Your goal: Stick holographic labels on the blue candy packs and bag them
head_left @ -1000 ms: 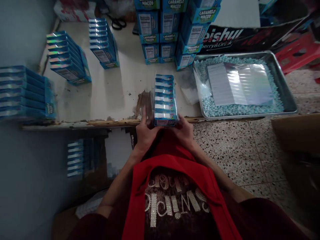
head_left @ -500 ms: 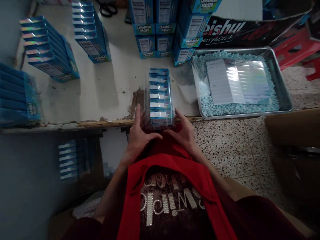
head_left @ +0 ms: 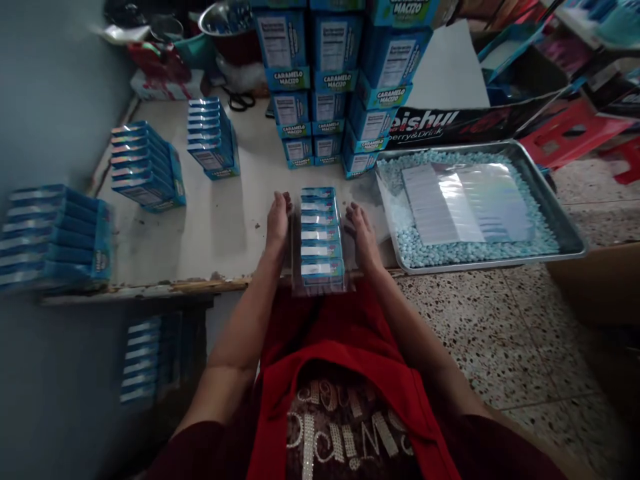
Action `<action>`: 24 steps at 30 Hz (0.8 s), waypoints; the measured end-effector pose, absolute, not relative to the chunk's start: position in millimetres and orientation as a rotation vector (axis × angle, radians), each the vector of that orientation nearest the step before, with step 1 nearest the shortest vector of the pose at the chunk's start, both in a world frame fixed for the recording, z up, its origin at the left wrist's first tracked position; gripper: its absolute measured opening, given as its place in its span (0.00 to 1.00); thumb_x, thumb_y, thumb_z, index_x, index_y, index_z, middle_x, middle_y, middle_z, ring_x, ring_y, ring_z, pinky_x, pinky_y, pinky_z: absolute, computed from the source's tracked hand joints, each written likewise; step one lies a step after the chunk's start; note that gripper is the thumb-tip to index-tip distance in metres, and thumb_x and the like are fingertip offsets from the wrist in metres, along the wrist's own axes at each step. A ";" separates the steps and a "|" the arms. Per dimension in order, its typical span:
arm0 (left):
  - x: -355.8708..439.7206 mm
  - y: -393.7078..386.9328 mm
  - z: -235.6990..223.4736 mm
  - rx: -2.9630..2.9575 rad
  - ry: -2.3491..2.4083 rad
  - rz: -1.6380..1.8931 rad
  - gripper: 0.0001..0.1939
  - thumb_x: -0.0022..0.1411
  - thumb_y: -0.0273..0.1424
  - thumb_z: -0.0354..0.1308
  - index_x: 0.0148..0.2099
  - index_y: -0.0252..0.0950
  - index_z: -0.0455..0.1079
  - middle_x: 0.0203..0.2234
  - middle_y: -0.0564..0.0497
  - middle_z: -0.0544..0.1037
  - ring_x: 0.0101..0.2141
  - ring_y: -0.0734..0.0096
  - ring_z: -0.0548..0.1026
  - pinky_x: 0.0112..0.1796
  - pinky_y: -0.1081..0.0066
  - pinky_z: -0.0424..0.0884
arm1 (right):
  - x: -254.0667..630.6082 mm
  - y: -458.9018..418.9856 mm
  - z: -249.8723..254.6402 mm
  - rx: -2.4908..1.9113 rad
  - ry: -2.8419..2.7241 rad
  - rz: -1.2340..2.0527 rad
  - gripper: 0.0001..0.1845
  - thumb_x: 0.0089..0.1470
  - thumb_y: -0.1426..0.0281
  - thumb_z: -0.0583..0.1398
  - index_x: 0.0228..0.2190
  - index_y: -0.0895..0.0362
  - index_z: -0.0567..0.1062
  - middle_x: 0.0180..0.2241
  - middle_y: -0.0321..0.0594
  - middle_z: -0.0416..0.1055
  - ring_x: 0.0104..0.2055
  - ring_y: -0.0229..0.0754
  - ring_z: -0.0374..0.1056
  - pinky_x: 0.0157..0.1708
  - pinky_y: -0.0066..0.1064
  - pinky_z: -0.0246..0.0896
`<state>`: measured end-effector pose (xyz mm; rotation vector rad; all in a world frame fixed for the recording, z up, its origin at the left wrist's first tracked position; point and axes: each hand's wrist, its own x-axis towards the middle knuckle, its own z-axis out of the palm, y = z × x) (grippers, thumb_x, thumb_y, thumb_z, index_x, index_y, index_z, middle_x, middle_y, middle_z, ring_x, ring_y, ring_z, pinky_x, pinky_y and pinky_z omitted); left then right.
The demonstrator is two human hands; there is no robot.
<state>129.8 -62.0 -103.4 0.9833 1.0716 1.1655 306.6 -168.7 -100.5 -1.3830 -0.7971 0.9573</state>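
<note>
A row of slim blue candy boxes (head_left: 321, 233) in loose clear plastic lies in front of me, at the table's front edge. The near end of the plastic reaches over that edge. My left hand (head_left: 278, 225) is along the left side of the pack, its fingers pointing forward and slightly bent. On the opposite side, my right hand (head_left: 362, 233) has its fingers partly spread and bent toward the pack. Both hands appear open, beside the boxes; whether the fingertips touch the plastic I cannot tell.
Stacked blue candy boxes (head_left: 327, 100) rise behind the pack. Filled display boxes (head_left: 147, 167) stand to the left. At right, a metal tray (head_left: 565, 220) holds pale blue candies and a flat sheet of wrapped sticks (head_left: 470, 203). Black scissors (head_left: 241, 101) lie at the back.
Both hands have moved forward from the near end of the pack to along its sides. The view has tilted up, showing more of the table's back.
</note>
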 end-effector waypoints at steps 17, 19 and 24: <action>166.5 -28.0 -94.9 1.015 0.995 1.123 0.30 0.62 0.63 0.67 0.35 0.40 0.68 0.31 0.48 0.80 0.38 0.61 0.81 0.37 0.66 0.77 | 307.6 -63.3 -119.8 -1.279 -0.686 0.828 0.29 0.59 0.37 0.64 0.31 0.49 0.66 0.32 0.37 0.71 0.42 0.48 0.75 0.48 0.45 0.79; 168.9 -24.5 -98.5 1.001 1.002 1.123 0.30 0.62 0.63 0.67 0.34 0.40 0.68 0.29 0.48 0.79 0.37 0.62 0.80 0.36 0.67 0.77 | 308.2 -59.3 -121.0 -1.265 -0.672 0.852 0.30 0.57 0.36 0.64 0.30 0.49 0.67 0.30 0.36 0.71 0.40 0.48 0.75 0.45 0.44 0.80; 169.9 -12.1 -103.1 1.027 1.019 1.075 0.32 0.60 0.64 0.68 0.34 0.39 0.69 0.29 0.48 0.79 0.38 0.60 0.81 0.38 0.66 0.78 | 307.2 -52.8 -111.2 -1.239 -0.721 0.904 0.30 0.59 0.36 0.64 0.31 0.49 0.70 0.29 0.36 0.72 0.37 0.45 0.74 0.43 0.41 0.80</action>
